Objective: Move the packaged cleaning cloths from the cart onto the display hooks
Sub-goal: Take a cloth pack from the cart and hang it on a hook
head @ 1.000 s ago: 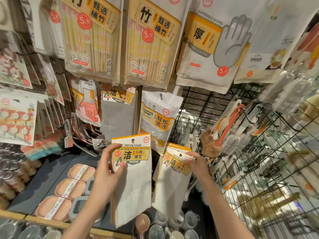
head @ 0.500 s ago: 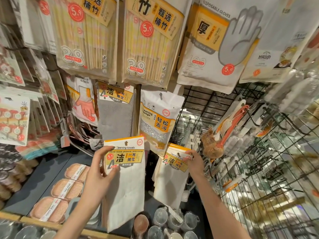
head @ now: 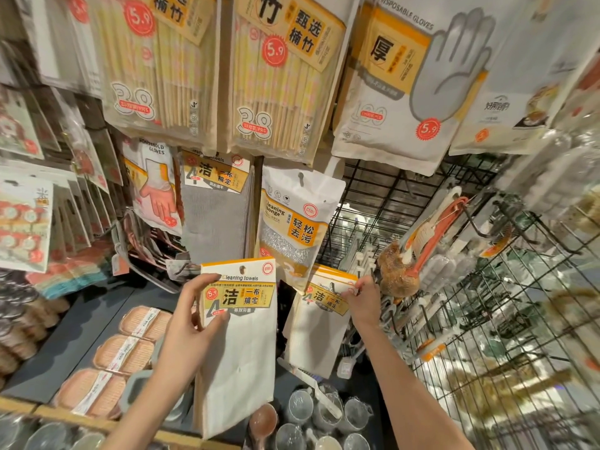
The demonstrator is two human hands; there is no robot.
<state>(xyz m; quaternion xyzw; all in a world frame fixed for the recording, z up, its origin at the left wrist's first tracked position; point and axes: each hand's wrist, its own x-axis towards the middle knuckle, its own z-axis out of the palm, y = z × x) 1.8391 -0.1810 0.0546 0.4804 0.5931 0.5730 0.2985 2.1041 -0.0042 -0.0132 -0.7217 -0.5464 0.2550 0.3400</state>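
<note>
Hung along the top of the display wall: two big chopstick packs (head: 156,69) and (head: 279,76), with a glove pack (head: 399,82) to their right. Below them, a grey cloth pack (head: 216,206) beside a sponge pack (head: 292,219). Black wire grid (head: 480,306) at the right edge. Held upright just under the sponge pack, a white cloth pack (head: 238,345), pinched by the left hand (head: 185,329), thumb on the front, fingers curled behind the left edge. Just right of it, a second white cloth pack (head: 316,339), tilted, top right corner pinched in the right hand (head: 363,303) near the grid.
</note>
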